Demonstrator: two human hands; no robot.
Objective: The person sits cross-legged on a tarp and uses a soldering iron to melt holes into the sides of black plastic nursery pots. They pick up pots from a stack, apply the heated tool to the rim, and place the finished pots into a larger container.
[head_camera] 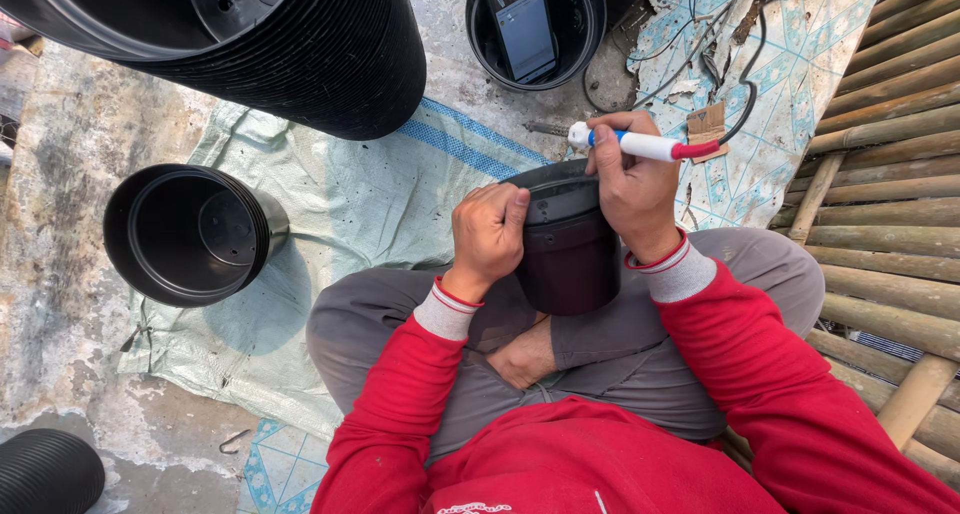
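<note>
Fingers (pixel 505 209) gripping pot (pixel 570 244), tarp (pixel 330 194), concrete floor (pixel 70 174)

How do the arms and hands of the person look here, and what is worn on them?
Both arms wear bright red long sleeves. Each sleeve ends in a ribbed grey cuff with thin red and white stripes at its edge. The left hand and the right hand are bare: no gloves, and no ring or watch shows. The left sleeve and the right sleeve look loose and soft, like a sweatshirt.
</note>
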